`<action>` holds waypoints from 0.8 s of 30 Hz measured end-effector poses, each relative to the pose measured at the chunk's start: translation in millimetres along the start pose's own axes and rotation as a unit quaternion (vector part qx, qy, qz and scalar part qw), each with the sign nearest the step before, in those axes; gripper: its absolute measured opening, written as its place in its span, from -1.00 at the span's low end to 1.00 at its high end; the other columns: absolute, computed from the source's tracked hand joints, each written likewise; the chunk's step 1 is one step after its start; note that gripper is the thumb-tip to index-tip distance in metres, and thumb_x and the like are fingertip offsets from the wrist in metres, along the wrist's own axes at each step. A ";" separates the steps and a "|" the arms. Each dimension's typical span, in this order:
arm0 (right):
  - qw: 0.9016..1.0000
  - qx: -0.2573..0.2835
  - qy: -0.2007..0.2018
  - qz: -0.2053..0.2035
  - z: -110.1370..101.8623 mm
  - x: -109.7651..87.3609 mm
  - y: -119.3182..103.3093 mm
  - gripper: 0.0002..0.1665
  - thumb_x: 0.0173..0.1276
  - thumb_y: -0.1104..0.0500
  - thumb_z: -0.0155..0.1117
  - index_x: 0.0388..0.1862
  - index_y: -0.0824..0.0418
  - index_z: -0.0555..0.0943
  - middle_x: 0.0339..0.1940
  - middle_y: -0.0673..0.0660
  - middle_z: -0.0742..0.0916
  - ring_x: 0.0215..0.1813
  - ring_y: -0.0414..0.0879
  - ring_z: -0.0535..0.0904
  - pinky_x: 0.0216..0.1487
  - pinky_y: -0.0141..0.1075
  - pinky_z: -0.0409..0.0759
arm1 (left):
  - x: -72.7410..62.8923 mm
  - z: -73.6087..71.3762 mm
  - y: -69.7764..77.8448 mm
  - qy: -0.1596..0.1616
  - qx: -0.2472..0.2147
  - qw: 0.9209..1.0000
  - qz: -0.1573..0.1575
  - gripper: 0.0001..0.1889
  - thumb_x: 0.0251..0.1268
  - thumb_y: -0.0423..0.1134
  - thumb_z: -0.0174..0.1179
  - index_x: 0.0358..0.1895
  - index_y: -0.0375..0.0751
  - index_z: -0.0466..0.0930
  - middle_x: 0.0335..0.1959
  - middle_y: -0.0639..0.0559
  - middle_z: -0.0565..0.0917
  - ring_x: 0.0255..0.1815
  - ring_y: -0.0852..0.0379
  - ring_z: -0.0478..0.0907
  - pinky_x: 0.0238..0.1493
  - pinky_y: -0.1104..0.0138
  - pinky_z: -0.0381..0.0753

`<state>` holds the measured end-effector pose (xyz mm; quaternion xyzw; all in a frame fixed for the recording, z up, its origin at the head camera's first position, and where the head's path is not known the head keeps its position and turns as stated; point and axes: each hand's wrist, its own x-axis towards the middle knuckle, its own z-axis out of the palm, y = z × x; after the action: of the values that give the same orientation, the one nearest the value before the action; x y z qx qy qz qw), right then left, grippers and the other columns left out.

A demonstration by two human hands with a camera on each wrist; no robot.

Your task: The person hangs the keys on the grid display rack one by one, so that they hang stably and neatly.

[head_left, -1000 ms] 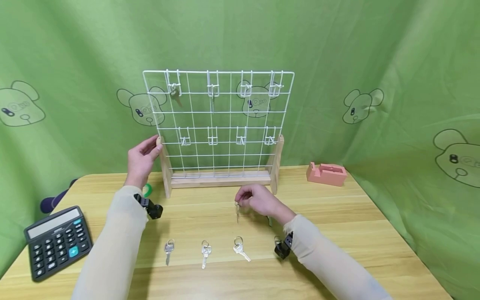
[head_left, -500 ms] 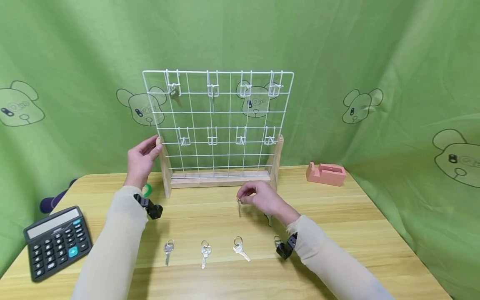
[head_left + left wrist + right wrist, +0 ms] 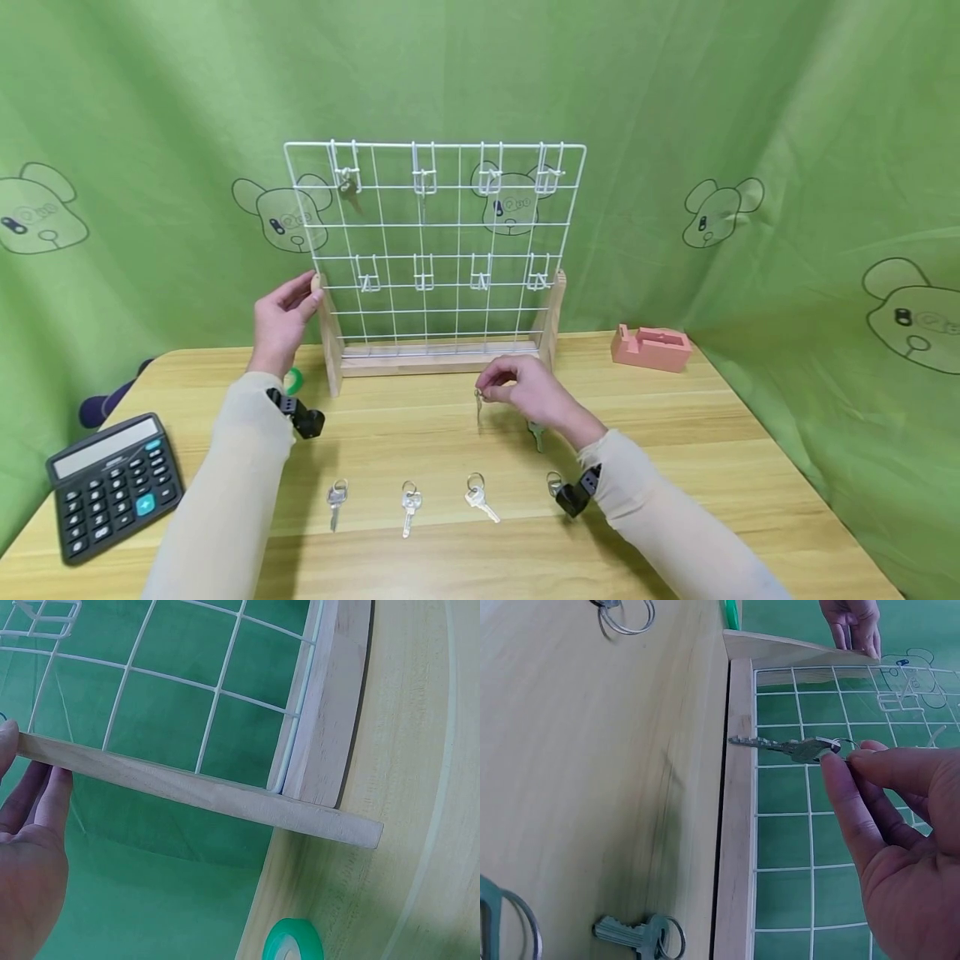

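One key (image 3: 807, 751) hangs nearer than the rack (image 3: 435, 362), pinched at its top by the right grip (image 3: 525, 389), probably to leave its blade (image 3: 769, 744) free; the left grip (image 3: 279, 327) clasps the left post (image 3: 330, 350), likely for steadiness.

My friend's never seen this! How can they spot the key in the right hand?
Find the big white wire rack in its wooden stand on the table. In front of the stand's right half, look for the right hand, pinching a silvery key that dangles below it. It's the only key in a hand: the other keys lie on the table or hang on the rack.
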<state>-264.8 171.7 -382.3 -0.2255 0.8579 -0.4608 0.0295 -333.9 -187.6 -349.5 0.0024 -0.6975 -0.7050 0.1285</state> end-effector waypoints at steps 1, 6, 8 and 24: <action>1.000 0.000 0.001 0.000 -0.6 0.1 -0.7 -0.86 0.24 0.40 0.35 -0.25 0.22 0.70 -0.33 0.03 0.70 -0.20 -0.05 0.60 -0.11 -0.20 0.68 | 0.0 -0.1 0.0 0.000 0.000 1.000 0.000 -0.50 0.37 -0.31 0.23 0.36 -0.16 0.42 0.35 -0.12 0.45 0.28 0.05 0.44 0.19 0.48 0.50; 1.000 0.006 0.006 -0.002 -4.6 0.8 -4.6 -0.86 0.26 0.41 0.33 -0.25 0.23 0.69 -0.31 0.05 0.70 -0.19 -0.03 0.60 -0.10 -0.19 0.68 | 0.0 -0.3 0.0 -0.001 0.001 1.000 0.001 -0.49 0.36 -0.30 0.24 0.36 -0.16 0.42 0.35 -0.12 0.45 0.29 0.05 0.44 0.19 0.49 0.50; 1.000 0.009 0.008 -0.005 -6.7 1.3 -6.4 -0.86 0.26 0.41 0.33 -0.24 0.24 0.69 -0.31 0.06 0.70 -0.18 -0.02 0.60 -0.09 -0.17 0.67 | 0.1 -0.4 -0.1 -0.001 0.000 1.000 0.002 -0.49 0.36 -0.30 0.24 0.36 -0.16 0.42 0.35 -0.12 0.45 0.29 0.04 0.44 0.19 0.48 0.50; 0.999 0.036 0.027 -0.003 -24.1 -0.3 -34.6 -0.83 0.27 0.47 0.29 -0.15 0.43 0.65 -0.22 0.28 0.71 -0.11 0.16 0.61 -0.03 -0.12 0.68 | 0.4 -0.4 -1.0 0.001 0.006 1.000 0.004 -0.49 0.36 -0.28 0.25 0.36 -0.16 0.42 0.34 -0.12 0.46 0.29 0.05 0.44 0.20 0.48 0.50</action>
<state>-258.3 174.2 -340.7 -0.2140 0.8404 -0.4978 0.0132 -334.4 -188.1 -350.4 0.0012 -0.7013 -0.7006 0.1315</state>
